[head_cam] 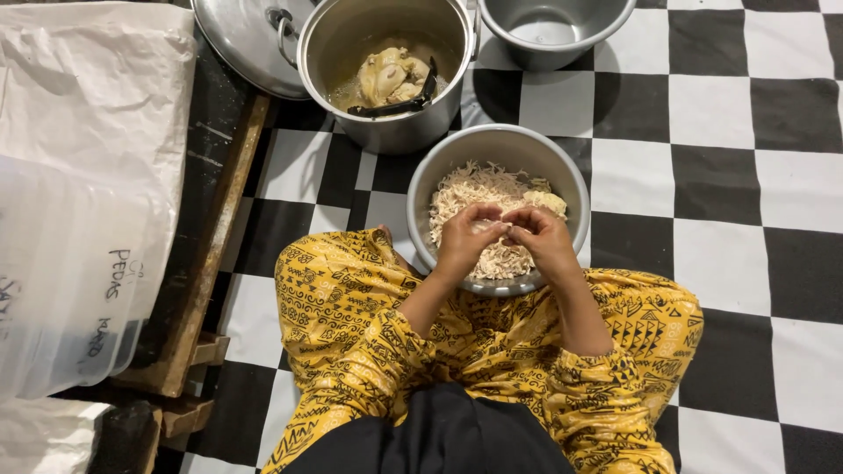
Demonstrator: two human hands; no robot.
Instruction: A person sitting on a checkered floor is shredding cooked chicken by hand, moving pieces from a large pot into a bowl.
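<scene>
Head view shows a seated person's left hand (464, 239) and right hand (543, 237) meeting over the metal bowl (562, 175), fingertips pinched together on a small piece of chicken above the shredded chicken (474, 193) heaped inside that bowl. Risk noted: shreds could drop past the bowl's near rim onto the yellow patterned trousers (351, 307), since both hands work right above that edge. Beyond the bowl stand a pot of cooked chicken (386, 75) with its lid (237, 44) alongside and an empty pot (553, 31), all on a black-and-white chequered floor (746, 175), with stacked plastic containers (70, 263) well left of the bowl.
</scene>
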